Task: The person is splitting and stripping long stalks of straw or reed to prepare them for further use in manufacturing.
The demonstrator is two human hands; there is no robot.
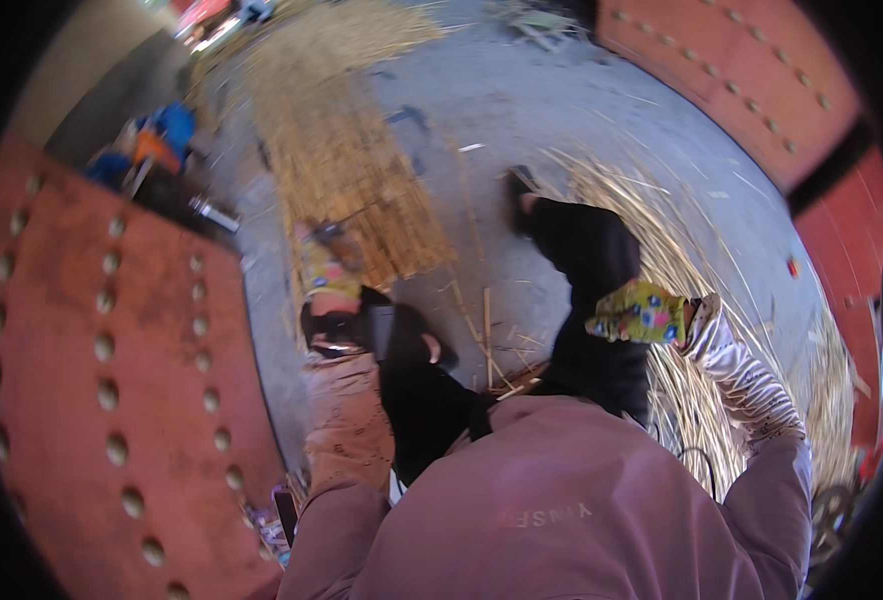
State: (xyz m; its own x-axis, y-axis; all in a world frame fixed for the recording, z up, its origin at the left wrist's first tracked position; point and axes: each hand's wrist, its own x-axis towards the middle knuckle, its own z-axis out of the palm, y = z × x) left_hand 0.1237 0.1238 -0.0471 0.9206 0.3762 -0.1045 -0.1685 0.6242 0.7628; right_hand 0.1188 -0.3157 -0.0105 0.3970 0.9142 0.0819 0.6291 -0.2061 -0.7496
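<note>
My left hand [329, 272], in a yellow floral glove, is over the lower left part of a mat of split reed-like strips [346, 175]. It is closed around a small dark tool [327, 231] with a thin part pointing right; blur hides its exact kind. On my right thigh [601, 255] lies my right hand [643, 312] in a matching glove, its fingers stretched to the left with nothing visible in them. Beside that leg, a loose heap of long pale stalks [696, 385] spreads across the grey floor.
Red studded doors stand at the left [111, 370] and upper right [741, 75]. Blue and orange items [156, 145] are piled at the upper left. More pale stalks [829, 385] lie at the far right, and short scraps [486, 325] lie between my feet.
</note>
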